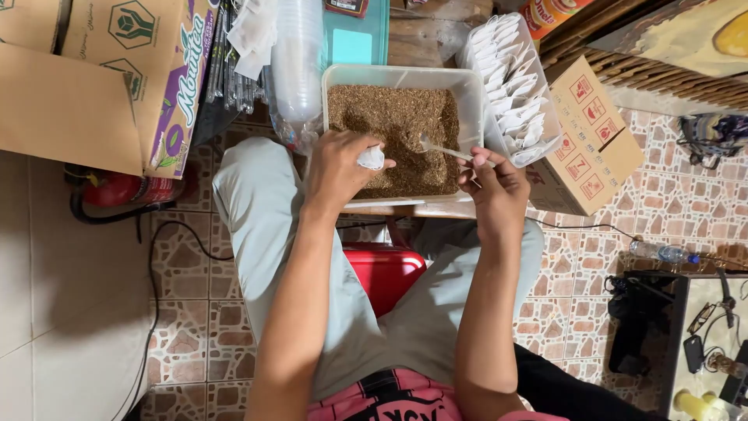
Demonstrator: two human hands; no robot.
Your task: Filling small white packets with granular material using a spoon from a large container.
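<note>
Seated, your left hand (336, 168) pinches a small white bag (371, 157) over the tub (472, 100) of brown grain (393, 129); at three o'clock, your right hand (492, 187) grips a spoon (442, 148), bowl dipped to scoop.

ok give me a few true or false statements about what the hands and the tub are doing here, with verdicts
1. The right hand holds a white spoon over the clear tub. True.
2. The left hand is empty. False: it holds a small white sachet.
3. The tub holds brown granules. True.
4. The tray of white sachets sits to the left of the tub. False: it is on the tub's right side.
5. A red stool shows between the person's knees. True.
</note>
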